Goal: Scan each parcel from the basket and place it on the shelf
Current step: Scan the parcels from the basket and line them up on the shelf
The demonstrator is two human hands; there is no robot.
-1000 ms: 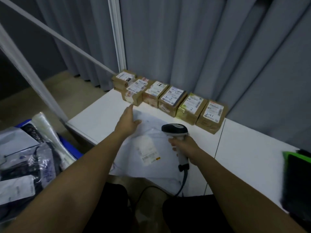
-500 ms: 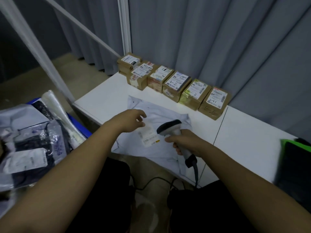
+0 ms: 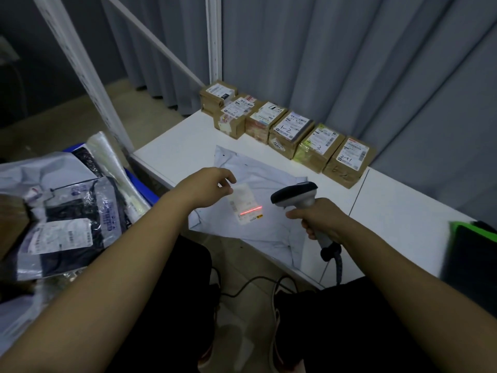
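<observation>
A flat white poly-bag parcel lies on the white shelf, its near corner hanging over the front edge. Its label faces up, and a red scan line crosses the label's lower part. My right hand grips the handle of a grey barcode scanner, whose head points left and down at the label. My left hand hovers just left of the label's top with its fingers loosely curled and nothing in them. The blue basket at the left is heaped with bagged parcels.
Several labelled cardboard boxes stand in a row along the shelf's back edge against grey curtains. White shelf posts rise at the left. A black, green-edged object sits on the shelf at the far right. The scanner's cable trails to the floor.
My left hand drew back from the parcel's far edge to beside the label. My right hand lowered and tilted the scanner toward the label, and the red scan line now shows.
</observation>
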